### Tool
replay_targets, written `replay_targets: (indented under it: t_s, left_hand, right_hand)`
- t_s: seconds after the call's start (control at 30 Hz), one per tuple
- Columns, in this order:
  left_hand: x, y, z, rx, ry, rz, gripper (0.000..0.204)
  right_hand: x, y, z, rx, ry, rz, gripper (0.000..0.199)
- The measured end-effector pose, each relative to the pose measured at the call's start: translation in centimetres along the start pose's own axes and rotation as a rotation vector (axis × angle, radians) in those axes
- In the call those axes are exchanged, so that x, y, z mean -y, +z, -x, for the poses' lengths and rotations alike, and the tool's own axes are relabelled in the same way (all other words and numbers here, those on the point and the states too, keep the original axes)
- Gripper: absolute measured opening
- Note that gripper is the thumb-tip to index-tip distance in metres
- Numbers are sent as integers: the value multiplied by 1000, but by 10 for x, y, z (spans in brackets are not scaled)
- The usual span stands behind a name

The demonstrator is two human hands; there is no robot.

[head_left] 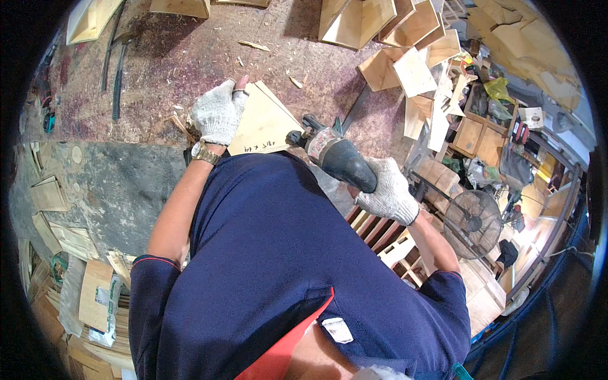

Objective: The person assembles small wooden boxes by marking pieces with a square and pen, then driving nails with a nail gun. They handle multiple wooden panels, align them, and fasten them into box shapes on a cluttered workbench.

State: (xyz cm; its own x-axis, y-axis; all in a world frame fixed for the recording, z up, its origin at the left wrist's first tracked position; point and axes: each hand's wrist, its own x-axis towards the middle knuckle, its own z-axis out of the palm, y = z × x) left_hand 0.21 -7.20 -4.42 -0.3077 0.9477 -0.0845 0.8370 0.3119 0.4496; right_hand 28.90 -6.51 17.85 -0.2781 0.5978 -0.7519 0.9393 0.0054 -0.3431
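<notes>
My left hand [218, 114], in a white knitted glove, closes on the left edge of a light plywood piece [261, 123]. A second thin piece shows along its edge, and handwriting runs near its lower side. To the right, my right hand [389, 193], gloved alike, grips a hand-held power tool [342, 158] by its rear end. The tool has a rounded black housing and a worn reddish front part. Its front points toward the plywood's lower right corner; whether they touch, I cannot tell. Its exact kind is unclear.
Open wooden boxes [358, 22] stand along the far side of the stained worktable [183, 57]. Dark bars [118, 82] and wood splinters lie on it. At right are a black fan [472, 221] and cluttered shelves; at lower left, stacked wood strips [73, 240].
</notes>
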Motion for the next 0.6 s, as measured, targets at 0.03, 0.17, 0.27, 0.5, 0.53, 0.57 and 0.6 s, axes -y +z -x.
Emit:
replay_targets:
  t_s: [0.03, 0.17, 0.27, 0.5, 0.53, 0.57, 0.6]
  left_hand:
    - [0, 0, 0, 6, -5, 18, 54]
    - [1, 0, 0, 11, -3, 26, 54]
    - [2, 2, -1, -10, 18, 50, 53]
    - [3, 3, -1, -1, 25, 47, 51]
    - [3, 4, -1, -7, 25, 64, 50]
    - [3, 4, -1, -8, 32, 63, 50]
    - [4, 4, -1, -13, 39, 63, 50]
  right_hand:
    - [1, 0, -1, 2, 4, 15, 27]
    - [7, -2, -4, 3, 42, -7, 31]
    - [11, -3, -6, 21, 66, -40, 31]
    - [14, -5, -8, 22, 53, -44, 30]
    - [14, -5, -9, 17, 38, -48, 30]
    - [14, -5, -9, 15, 28, -50, 30]
    - [15, -4, -9, 7, 28, -54, 30]
